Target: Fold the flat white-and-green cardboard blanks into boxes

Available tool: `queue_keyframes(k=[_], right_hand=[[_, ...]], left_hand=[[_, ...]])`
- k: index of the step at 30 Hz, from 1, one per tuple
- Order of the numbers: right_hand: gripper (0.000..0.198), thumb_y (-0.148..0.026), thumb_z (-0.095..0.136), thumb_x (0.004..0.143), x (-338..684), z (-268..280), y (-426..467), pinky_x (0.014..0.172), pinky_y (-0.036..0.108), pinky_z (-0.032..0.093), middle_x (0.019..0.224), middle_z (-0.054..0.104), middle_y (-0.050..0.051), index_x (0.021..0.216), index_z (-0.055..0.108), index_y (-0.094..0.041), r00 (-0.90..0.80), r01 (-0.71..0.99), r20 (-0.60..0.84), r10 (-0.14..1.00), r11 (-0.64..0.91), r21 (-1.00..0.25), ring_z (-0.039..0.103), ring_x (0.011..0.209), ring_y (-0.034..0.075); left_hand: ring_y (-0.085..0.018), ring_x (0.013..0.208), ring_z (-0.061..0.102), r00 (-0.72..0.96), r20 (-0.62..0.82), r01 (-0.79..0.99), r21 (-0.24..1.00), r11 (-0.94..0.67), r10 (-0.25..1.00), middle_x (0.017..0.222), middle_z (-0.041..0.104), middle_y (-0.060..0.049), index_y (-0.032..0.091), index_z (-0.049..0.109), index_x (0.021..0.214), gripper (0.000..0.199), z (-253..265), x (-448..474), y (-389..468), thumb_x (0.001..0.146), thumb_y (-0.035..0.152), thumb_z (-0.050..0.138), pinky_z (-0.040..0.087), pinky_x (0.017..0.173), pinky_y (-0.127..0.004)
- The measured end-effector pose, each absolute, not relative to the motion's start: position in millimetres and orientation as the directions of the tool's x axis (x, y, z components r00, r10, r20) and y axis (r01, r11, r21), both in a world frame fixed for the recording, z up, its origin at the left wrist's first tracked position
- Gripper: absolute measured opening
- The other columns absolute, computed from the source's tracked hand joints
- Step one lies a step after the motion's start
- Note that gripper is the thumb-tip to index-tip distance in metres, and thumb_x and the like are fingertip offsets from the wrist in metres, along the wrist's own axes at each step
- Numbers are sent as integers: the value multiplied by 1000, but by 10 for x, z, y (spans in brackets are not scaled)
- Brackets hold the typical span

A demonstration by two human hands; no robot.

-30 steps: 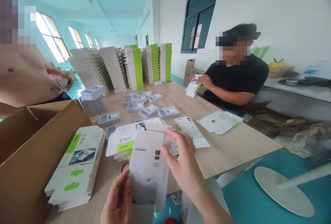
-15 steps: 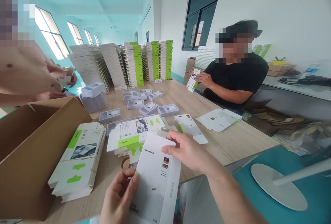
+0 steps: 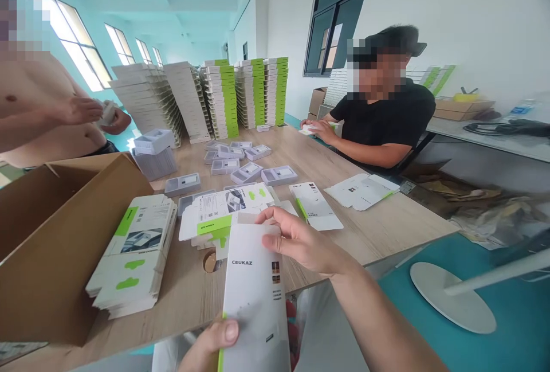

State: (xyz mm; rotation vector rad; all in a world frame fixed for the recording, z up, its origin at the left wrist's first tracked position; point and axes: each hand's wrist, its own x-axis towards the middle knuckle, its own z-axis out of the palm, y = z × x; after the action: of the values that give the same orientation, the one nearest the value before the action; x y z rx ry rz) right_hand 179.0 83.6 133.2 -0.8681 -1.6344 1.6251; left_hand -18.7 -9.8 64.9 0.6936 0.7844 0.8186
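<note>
A white cardboard box (image 3: 253,297) marked CEUKAZ stands in front of me, its green side strip showing on the left. My left hand (image 3: 210,343) grips its lower left edge with the thumb on the front face; the other fingers are hidden behind. At the top end, my right hand (image 3: 296,240) holds the upper right corner and flap between thumb and bent fingers. Just beyond lies a loose pile of flat printed cartons (image 3: 215,226). To the left, a banded stack of flat cartons (image 3: 137,251) leans against a brown cardboard box (image 3: 55,257).
Grey plastic trays (image 3: 279,174) are scattered mid-table. Tall stacks of boxes (image 3: 226,102) stand behind them. More white cartons (image 3: 315,206) lie on the right. One co-worker (image 3: 387,125) sits at right holding a carton; another person (image 3: 47,108) stands at left. A round white base (image 3: 453,297) rests on the floor.
The box has turned more upright and shifted slightly left. My left hand has slid down its edge, and my right hand has moved along the top end. The seated co-worker has lowered a carton.
</note>
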Motion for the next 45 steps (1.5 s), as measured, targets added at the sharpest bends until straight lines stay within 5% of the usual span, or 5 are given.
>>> queue_keyframes(k=[8,16,35,40,45], right_hand=[[73,-72,64,95,1574,978,459,119,47,44,154,55,9,156,47,-37,-199,-145,-64,978,-94,-985,53,142,28],[59,-74,62,94,1267,751,218,120,50,47,137,75,8,133,74,-32,-91,-232,-23,996,-44,-972,63,136,33],[64,-78,59,93,1335,709,239,115,51,50,123,80,11,120,80,-24,-127,-278,-116,985,-147,-949,67,129,35],[63,-78,58,94,1290,706,244,131,49,28,145,70,9,129,78,-30,44,-121,-27,999,-21,-992,48,151,32],[65,-78,54,96,1329,713,275,125,48,40,143,72,9,136,75,-31,-40,-100,-41,998,-45,-994,57,143,33]], left_hand=[[-39,93,82,115,-527,-397,753,525,842,92,87,-14,14,78,103,71,793,-321,37,50,53,104,64,88,-47],[-35,91,77,-268,-86,39,994,100,960,86,85,-11,15,83,96,71,668,-63,60,77,83,70,62,78,-38],[-18,49,49,-444,-56,198,967,159,894,48,55,1,26,56,62,71,539,-81,40,80,94,49,39,49,-29],[-21,54,55,-505,-53,171,972,160,861,53,63,-1,24,64,70,72,534,-40,-14,80,94,51,42,54,-31],[-25,60,61,-406,-127,15,989,146,905,62,68,-5,23,69,76,65,566,-11,-34,83,86,58,49,56,-33]])
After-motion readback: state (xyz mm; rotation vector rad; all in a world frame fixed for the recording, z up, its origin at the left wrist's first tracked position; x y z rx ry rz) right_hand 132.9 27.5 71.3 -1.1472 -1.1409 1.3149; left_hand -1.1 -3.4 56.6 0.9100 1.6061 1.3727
